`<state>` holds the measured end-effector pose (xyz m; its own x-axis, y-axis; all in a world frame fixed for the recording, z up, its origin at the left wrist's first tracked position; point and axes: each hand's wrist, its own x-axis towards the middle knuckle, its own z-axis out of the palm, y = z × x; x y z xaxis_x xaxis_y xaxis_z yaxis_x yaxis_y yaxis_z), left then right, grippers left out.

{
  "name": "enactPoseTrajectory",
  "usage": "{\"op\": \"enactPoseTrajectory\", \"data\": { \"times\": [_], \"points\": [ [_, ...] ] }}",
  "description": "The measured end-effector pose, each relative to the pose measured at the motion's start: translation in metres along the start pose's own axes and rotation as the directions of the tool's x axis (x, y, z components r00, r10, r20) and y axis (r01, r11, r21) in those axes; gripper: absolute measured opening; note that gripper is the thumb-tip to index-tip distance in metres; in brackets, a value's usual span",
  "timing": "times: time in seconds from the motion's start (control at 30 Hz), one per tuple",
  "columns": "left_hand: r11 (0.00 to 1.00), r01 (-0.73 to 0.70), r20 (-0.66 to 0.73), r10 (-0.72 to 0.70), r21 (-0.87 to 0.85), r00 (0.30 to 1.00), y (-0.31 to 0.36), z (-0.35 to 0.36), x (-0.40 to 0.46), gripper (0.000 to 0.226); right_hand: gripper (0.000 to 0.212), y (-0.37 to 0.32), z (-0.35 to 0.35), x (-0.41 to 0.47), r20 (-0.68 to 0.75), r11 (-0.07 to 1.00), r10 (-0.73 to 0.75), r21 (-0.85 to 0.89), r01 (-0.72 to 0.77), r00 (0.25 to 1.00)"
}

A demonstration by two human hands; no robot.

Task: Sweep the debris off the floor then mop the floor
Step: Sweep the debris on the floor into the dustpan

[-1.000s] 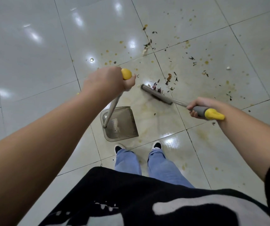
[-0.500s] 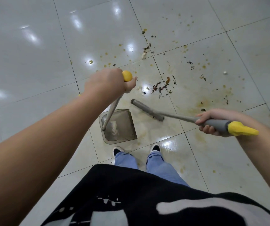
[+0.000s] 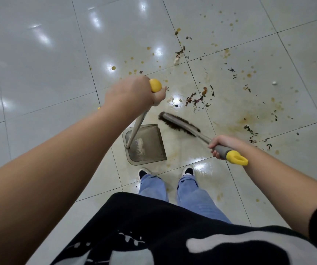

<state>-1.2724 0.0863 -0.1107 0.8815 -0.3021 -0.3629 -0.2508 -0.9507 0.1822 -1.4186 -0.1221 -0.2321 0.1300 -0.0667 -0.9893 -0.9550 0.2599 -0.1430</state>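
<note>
Whereas a second ago the brush [image 3: 179, 125] lay among the debris [image 3: 196, 99], its head is now found drawn back beside the mouth of the dustpan [image 3: 146, 143], the main cluster left behind on the stained floor [image 3: 39, 73]. The right hand [image 3: 223, 145] is wrapped around the brush grip, the left hand [image 3: 134, 93] clenched on the dustpan handle. Sweeping is judged incomplete; mopping not begun.
</note>
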Motion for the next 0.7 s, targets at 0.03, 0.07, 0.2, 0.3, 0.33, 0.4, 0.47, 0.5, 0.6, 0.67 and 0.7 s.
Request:
{"op": "enactPoseTrajectory", "data": {
  "times": [0.03, 0.07, 0.2, 0.3, 0.33, 0.4, 0.47, 0.5, 0.6, 0.67, 0.7],
  "points": [
    [1.000, 0.001, -0.005, -0.001, 0.001, 1.000, 0.000, 0.001, -0.001, 0.050, 0.015, 0.001, 0.005, -0.001, -0.040, 0.998, -0.056, -0.029, 0.055, 0.998],
    [1.000, 0.000, -0.012, 0.000, 0.001, 1.000, -0.001, 0.002, -0.002, 0.049, 0.032, 0.003, 0.006, 0.002, -0.075, 0.992, -0.105, -0.076, 0.099, 0.992],
    [1.000, -0.003, -0.022, 0.003, 0.008, 1.000, -0.005, 0.004, -0.004, 0.050, 0.054, -0.007, -0.008, -0.002, -0.080, 0.984, -0.171, -0.056, 0.167, 0.982],
    [1.000, 0.021, -0.014, -0.021, 0.020, 1.000, -0.018, 0.001, -0.002, 0.049, 0.053, -0.010, -0.014, -0.011, -0.026, 0.986, -0.148, -0.076, 0.146, 0.989],
    [0.999, 0.024, -0.004, -0.024, 0.027, 1.000, -0.022, 0.000, -0.001, 0.050, 0.055, -0.005, -0.014, -0.014, -0.016, 0.987, -0.142, -0.072, 0.141, 0.990],
    [0.999, 0.026, 0.026, -0.027, 0.027, 0.999, -0.027, -0.002, 0.001, 0.051, 0.054, 0.008, -0.011, -0.021, 0.003, 0.991, -0.126, -0.043, 0.126, 0.992],
    [1.000, 0.025, 0.054, -0.025, 0.005, 0.998, -0.031, -0.003, 0.003, 0.050, 0.047, 0.018, -0.006, -0.026, 0.014, 0.994, -0.112, 0.009, 0.112, 0.994],
    [1.000, 0.021, 0.062, -0.021, -0.008, 0.998, -0.034, -0.005, 0.004, 0.050, 0.040, 0.020, -0.003, -0.030, 0.033, 0.994, -0.104, 0.047, 0.103, 0.994],
    [1.000, 0.005, 0.069, -0.003, -0.031, 0.998, -0.054, -0.014, 0.005, 0.050, 0.017, 0.020, 0.003, -0.042, 0.103, 0.977, -0.080, 0.204, 0.058, 0.991],
    [0.998, 0.026, 0.085, -0.021, -0.052, 0.996, -0.071, -0.019, 0.004, 0.051, 0.019, 0.016, 0.004, -0.049, 0.113, 0.967, -0.079, 0.251, 0.048, 0.991],
    [0.996, 0.050, 0.098, -0.042, -0.075, 0.994, -0.081, -0.021, 0.003, 0.051, 0.021, 0.012, 0.007, -0.053, 0.112, 0.968, -0.084, 0.245, 0.054, 0.990]
  ]
}}
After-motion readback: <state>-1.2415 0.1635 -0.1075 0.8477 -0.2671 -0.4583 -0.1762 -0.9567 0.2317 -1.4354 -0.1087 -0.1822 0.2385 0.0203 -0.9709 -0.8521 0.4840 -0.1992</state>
